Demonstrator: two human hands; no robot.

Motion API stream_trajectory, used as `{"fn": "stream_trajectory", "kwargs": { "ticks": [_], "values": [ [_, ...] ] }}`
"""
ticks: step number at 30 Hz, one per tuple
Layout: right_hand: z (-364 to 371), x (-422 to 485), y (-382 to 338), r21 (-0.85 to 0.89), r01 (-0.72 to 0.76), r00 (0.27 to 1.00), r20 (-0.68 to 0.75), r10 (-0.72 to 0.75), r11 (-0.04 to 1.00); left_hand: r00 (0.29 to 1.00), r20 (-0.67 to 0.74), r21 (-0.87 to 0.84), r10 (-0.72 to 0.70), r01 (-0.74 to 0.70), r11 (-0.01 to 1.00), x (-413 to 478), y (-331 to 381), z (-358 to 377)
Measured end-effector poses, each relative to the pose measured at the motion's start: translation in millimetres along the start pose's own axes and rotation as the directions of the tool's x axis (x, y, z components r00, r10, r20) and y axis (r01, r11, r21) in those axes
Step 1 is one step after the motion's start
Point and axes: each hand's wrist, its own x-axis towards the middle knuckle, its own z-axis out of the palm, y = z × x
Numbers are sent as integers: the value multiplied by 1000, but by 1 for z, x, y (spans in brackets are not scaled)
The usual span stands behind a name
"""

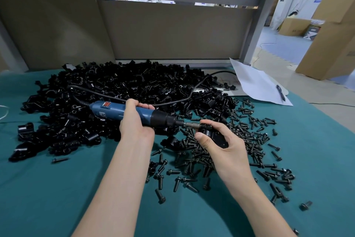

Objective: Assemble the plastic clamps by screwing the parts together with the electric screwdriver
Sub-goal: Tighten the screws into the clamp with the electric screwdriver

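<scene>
My left hand (135,121) grips the blue electric screwdriver (115,110), which lies level and points right. Its black nose and metal bit (189,124) reach into a black plastic clamp (215,135) that my right hand (221,144) holds, fingers curled round it and thumb on its near side. Both hands hover just above the green table cover (57,188). Most of the clamp is hidden in my right palm.
A big heap of black clamp parts (115,86) fills the table's far middle, the screwdriver's black cord (172,100) running over it. Several black screws (240,140) lie scattered under and right of my hands. White paper (255,85) with a pen (280,92) sits far right.
</scene>
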Motion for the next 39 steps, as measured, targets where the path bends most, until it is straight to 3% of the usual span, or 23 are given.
{"fn": "stream_trajectory", "kwargs": {
  "ticks": [10, 15, 18, 21, 23, 25, 27, 28, 30, 34, 36, 39],
  "values": [
    [6, -4, 0, -19, 4, 995, 97, -2, 1000, 996, -79, 27, -33, 36, 999, 5, 12, 4],
    [0, -2, -1, -80, -30, 998, 53, 35, 996, 994, -91, 54, -62, 67, 996, 4, 24, 3],
    [-3, 1, -2, 62, -59, 998, -32, 61, 996, 991, -134, 106, -21, 35, 994, 3, 26, 3],
    [-4, 3, -6, 305, -154, 982, -62, 181, 940, 986, -143, 276, 81, -39, 960, -2, 27, 4],
    [-5, 3, -9, 362, -231, 963, -44, 264, 903, 976, -122, 376, 181, -123, 919, -9, 26, 9],
    [-7, 3, -8, 389, -267, 954, -25, 300, 882, 934, -67, 579, 350, -249, 776, -17, 22, 12],
    [-9, 3, -10, 399, -273, 952, -21, 306, 875, 847, 147, 768, 511, -424, 481, -33, 14, 12],
    [-11, 3, -13, 397, -275, 951, -20, 307, 876, 801, 305, 789, 515, -516, 335, -43, 8, 10],
    [-14, 0, -19, 370, -276, 950, -35, 310, 887, 752, 571, 755, 328, -638, 148, -66, -6, 0],
    [-29, -13, -32, 58, -219, 974, -45, 222, 974, 633, 760, 642, -146, -767, 18, -110, -36, -19],
    [-47, -28, -48, -112, -158, 987, -27, 156, 981, 580, 783, 586, -225, -809, -50, -131, -53, -21],
    [-91, -51, -74, -398, -126, 992, -66, 109, 909, 559, 780, 581, -281, -814, -4, -168, -76, -16]
  ]
}}
